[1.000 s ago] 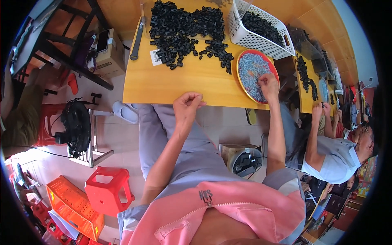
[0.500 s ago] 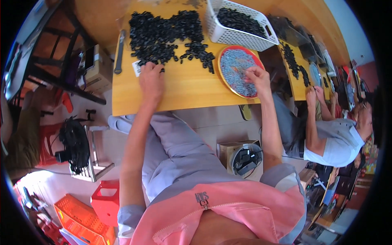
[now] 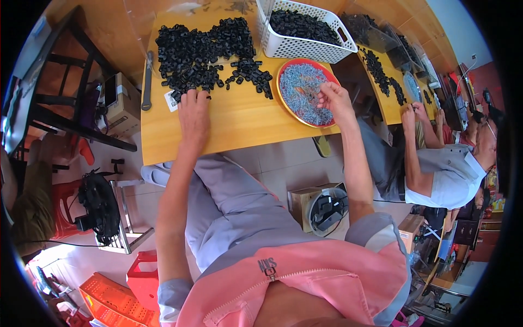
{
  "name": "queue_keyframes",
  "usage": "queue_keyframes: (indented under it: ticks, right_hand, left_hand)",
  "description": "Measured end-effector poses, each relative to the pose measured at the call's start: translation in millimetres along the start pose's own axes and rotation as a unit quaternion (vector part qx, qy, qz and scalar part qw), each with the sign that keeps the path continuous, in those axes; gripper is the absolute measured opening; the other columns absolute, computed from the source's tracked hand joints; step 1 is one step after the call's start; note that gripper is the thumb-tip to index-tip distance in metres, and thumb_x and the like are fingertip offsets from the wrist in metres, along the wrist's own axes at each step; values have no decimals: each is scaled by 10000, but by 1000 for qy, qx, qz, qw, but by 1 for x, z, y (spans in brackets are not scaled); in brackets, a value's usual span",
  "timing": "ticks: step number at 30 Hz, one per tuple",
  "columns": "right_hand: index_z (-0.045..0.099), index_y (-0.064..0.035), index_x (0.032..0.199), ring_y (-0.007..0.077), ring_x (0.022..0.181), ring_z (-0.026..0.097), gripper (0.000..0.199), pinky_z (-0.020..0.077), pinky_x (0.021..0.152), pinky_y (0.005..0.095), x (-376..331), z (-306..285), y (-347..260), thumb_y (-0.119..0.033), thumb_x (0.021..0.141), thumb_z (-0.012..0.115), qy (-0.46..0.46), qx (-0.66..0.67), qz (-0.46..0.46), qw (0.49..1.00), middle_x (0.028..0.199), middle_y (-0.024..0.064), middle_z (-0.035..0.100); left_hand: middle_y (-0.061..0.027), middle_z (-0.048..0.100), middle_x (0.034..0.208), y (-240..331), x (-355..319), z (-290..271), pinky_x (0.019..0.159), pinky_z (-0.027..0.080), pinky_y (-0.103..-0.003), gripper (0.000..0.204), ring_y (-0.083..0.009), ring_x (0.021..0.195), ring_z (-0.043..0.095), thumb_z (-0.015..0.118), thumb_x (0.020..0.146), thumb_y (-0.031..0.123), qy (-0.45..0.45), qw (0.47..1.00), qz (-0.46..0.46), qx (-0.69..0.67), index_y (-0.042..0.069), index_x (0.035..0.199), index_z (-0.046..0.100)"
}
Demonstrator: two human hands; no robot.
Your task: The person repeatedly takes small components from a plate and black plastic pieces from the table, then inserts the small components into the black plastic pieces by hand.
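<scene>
We saw the worktop (image 3: 234,124) spread beneath and beyond both hands. Past the right hand stood the white basket (image 3: 305,50), well filled with black pieces; we could not tell whether those were handled or waiting. Beyond the left hand lay a broad, loose pile of black parts (image 3: 199,49), so we judged that much was left to do. Under the right hand sat the red plate (image 3: 326,73), largely covered, with only small bare patches. Our left hand (image 3: 194,113) touched the pile's near edge, fingers close together; we could not tell its grip. Our right hand (image 3: 338,103) held its fingertips pressed together above tiny blue-grey bits (image 3: 298,90), perhaps pinching one, too small to confirm. We made out no completed piece near either hand.
</scene>
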State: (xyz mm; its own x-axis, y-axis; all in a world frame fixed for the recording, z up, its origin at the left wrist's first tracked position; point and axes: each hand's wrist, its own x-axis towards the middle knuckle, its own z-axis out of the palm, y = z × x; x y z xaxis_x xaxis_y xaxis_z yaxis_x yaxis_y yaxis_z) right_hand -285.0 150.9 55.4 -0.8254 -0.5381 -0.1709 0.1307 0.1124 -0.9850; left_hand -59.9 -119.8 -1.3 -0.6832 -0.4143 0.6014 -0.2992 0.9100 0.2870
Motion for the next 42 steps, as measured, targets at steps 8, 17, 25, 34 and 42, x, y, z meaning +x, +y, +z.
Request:
queue_keyframes:
  ticks: [8, 17, 25, 34, 42]
  right_hand:
    - [594, 11, 886, 95, 668, 565, 104, 484, 631, 220, 9, 3, 16, 4, 789, 560, 31, -128, -93, 987, 746, 21, 585]
    - [610, 5, 922, 111, 660, 584, 163, 514, 622, 246, 12, 2, 14, -14, 782, 529, 19, 38, 12, 999, 744, 45, 601]
    - [618, 15, 898, 114, 638, 589, 144, 504, 602, 233, 11, 15, 7, 3, 756, 598, 33, 76, 16, 996, 752, 54, 613]
    - [639, 21, 876, 85, 643, 565, 158, 456, 591, 207, 17, 12, 19, 36, 720, 622, 66, -42, -41, 996, 741, 34, 616]
    - [630, -12, 892, 93, 709, 558, 222, 445, 600, 209, 14, 14, 16, 59, 683, 604, 77, -81, -40, 993, 776, 26, 587]
  left_hand:
    - [-88, 617, 838, 45, -13, -13, 650, 444, -276, 93, -174, 724, 566, 551, 815, 6, -51, 877, -254, -403, -12, 902, 581]
    - [-92, 579, 803, 57, -26, 3, 626, 427, -237, 133, -134, 680, 531, 520, 841, 29, -19, 873, -217, -436, -25, 942, 588]
    - [-87, 555, 773, 58, -25, -3, 594, 406, -233, 123, -135, 646, 504, 520, 839, 21, -23, 873, -232, -429, -28, 928, 588]
    - [-50, 563, 794, 57, -27, -5, 624, 406, -217, 133, -100, 696, 506, 518, 840, 22, -36, 866, -243, -436, -30, 934, 597]
    - [-84, 560, 782, 58, -28, -3, 597, 407, -229, 123, -129, 659, 505, 519, 838, 17, -9, 867, -231, -442, -28, 926, 592]
